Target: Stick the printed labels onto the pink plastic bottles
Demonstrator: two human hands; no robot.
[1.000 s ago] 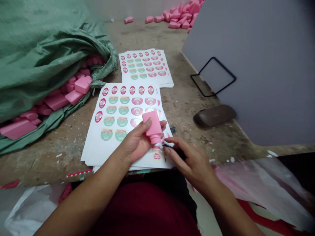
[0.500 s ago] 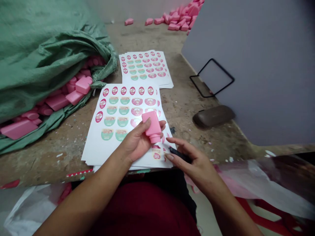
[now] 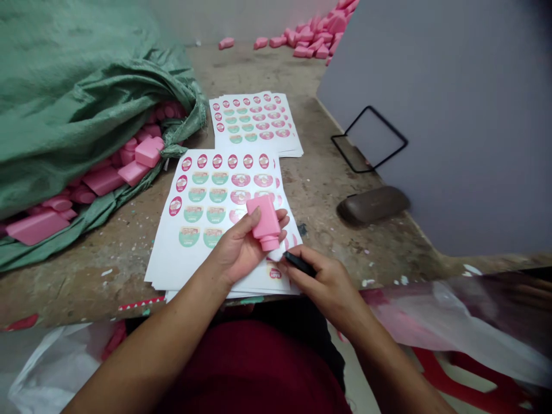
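Pink bottle (image 3: 264, 216), boxy, short-necked, in left grip (image 3: 240, 248); black tool (image 3: 300, 264) in right grip (image 3: 331, 283)

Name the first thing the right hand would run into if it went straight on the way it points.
Most likely the neck end of the pink bottle in the left hand; depth is unclear, so the left palm might come first.

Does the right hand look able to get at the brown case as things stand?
Probably yes: nothing visible stands between the right hand and the brown case on the tabletop, though that hand holds a black tool.
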